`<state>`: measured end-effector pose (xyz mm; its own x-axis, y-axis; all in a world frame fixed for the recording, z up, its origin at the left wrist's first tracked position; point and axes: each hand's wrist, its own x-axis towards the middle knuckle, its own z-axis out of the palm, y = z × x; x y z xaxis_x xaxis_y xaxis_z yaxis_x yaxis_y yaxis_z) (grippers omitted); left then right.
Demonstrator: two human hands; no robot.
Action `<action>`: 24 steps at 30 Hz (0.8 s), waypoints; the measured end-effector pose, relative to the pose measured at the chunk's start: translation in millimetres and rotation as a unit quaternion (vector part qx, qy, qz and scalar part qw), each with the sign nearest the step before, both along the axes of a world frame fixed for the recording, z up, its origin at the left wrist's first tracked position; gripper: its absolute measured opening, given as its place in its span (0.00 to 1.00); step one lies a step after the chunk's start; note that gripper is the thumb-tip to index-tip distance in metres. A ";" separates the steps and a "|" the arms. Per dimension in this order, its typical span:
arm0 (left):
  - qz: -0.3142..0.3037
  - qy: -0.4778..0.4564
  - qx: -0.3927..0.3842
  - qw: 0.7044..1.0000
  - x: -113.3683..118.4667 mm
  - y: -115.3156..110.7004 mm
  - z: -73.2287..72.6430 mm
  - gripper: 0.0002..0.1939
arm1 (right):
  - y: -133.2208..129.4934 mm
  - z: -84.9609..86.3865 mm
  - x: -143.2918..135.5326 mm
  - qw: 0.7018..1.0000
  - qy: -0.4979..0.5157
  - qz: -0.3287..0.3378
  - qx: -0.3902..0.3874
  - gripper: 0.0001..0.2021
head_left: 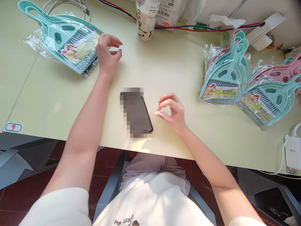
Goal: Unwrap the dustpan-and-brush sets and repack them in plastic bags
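Note:
My left hand (108, 53) rests by the right edge of a plastic-wrapped teal dustpan and brush set (68, 40) at the upper left. Its fingers are curved and apart, with nothing between them. Dark bristles and a printed card show through the wrapping. My right hand (172, 111) is just right of a smartphone (136, 113), thumb and fingers apart and holding nothing. The phone lies flat on the table, its screen partly blurred out. On the right are wrapped dustpan sets (224, 75) in teal and pink, with another wrapped pile (270, 94) beside them.
A drink cup (147, 20) stands at the back of the pale table (164, 66). Red and blue cables (188, 29) run along the wall to a white power strip (268, 29). A white charger (293, 152) sits at the right edge, a coiled white cable (88, 12) at the back left.

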<state>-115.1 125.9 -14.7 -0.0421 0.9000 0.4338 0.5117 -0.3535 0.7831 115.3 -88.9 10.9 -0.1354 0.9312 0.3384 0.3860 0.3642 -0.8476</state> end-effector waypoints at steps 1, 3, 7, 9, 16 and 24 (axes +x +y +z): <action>0.001 0.000 -0.006 1.000 0.7 -1.3 1.1 0.13 | 0.0 0.0 0.2 1.000 0.006 0.006 -0.001 0.12; 0.000 -0.002 -0.014 1.000 1.6 -2.7 2.6 0.11 | 0.5 0.1 1.2 1.000 0.017 0.015 -0.009 0.11; -0.010 -0.002 -0.017 1.000 1.2 -0.9 0.8 0.10 | 3.6 -0.5 4.6 0.998 0.051 0.025 -0.037 0.12; -0.019 0.001 -0.019 1.000 0.3 0.7 -0.9 0.11 | 5.5 -1.5 6.6 0.996 0.077 0.028 -0.047 0.13; -0.022 0.002 -0.030 0.999 0.8 1.0 -1.6 0.09 | 5.1 -0.9 9.4 0.984 0.143 0.081 -0.075 0.17; -0.021 0.005 -0.014 1.000 -0.4 3.4 -3.8 0.13 | 3.7 -1.0 11.9 0.970 0.173 0.117 -0.122 0.16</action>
<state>-115.6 129.3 -18.5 0.0008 0.9130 0.4079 0.5047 -0.3525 0.7880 127.2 -85.2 9.9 -0.2715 0.9466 0.1739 -0.0057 0.1791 -0.9838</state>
